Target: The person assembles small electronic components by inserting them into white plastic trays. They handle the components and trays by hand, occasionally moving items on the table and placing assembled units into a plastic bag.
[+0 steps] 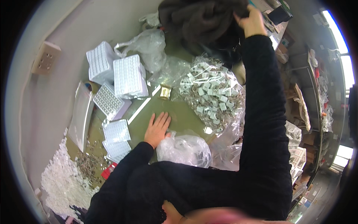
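Observation:
My left hand (158, 128) lies flat on the green tabletop (182, 115), palm down with the fingers spread. A crumpled clear plastic bag (183, 151) sits right beside it, at the wrist side. At the far right, my stretched-out right hand (253, 23) grips the edge of a bunched dark brown cloth (203, 20), perhaps a garment. Below the cloth rests a clear bag (214, 95) full of small grey-white pieces with thin wires or pins. A small gold and white packet (165, 92) lies beyond my left hand.
Stacked white trays (128, 76) stand at the left, with flat white sheets (116, 130) nearer me. Small white parts (65, 179) and metal bits (88, 164) are heaped at the near left. A socket box (46, 58) is on the wall; shelves (304, 100) line the right.

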`<state>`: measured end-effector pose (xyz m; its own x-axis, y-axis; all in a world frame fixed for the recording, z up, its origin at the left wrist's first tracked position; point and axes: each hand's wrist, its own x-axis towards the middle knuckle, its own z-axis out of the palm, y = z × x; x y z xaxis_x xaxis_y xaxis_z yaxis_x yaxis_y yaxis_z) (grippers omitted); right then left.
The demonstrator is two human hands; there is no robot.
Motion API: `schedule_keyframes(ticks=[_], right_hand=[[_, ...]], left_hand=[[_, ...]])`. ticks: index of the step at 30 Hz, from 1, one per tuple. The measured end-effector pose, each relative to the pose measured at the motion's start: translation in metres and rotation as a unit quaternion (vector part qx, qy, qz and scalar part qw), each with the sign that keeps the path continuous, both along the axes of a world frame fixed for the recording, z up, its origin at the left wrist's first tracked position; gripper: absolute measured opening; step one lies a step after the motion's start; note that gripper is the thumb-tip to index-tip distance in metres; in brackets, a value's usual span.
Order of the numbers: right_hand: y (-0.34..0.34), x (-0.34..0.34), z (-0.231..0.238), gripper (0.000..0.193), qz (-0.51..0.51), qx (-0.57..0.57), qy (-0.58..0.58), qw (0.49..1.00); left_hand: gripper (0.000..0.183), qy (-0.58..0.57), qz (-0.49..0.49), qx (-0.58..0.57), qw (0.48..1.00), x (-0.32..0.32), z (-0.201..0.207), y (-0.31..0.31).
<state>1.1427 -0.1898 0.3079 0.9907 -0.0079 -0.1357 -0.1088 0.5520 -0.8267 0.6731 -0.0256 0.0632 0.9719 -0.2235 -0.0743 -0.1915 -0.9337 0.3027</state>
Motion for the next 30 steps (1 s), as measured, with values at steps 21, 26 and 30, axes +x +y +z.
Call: schedule_keyframes(ticks=[21,26,30], right_hand=[[-0.053,0.023,0.07,0.031,-0.087,-0.644,-0.27,0.71],[-0.05,0.047,0.016,0.033,-0.082,-0.684,-0.248,0.681],[-0.055,0.049,-0.013,0.035,-0.083,-0.702,-0.238,0.666]], left_hand=[[0.073,-0.01,0.008,-0.032,0.999,-0.003,0.004,0.002],[0.072,-0.011,0.008,-0.038,0.999,-0.002,0.007,0.003],[0.074,-0.017,0.008,-0.053,0.998,-0.002,0.008,0.004]])
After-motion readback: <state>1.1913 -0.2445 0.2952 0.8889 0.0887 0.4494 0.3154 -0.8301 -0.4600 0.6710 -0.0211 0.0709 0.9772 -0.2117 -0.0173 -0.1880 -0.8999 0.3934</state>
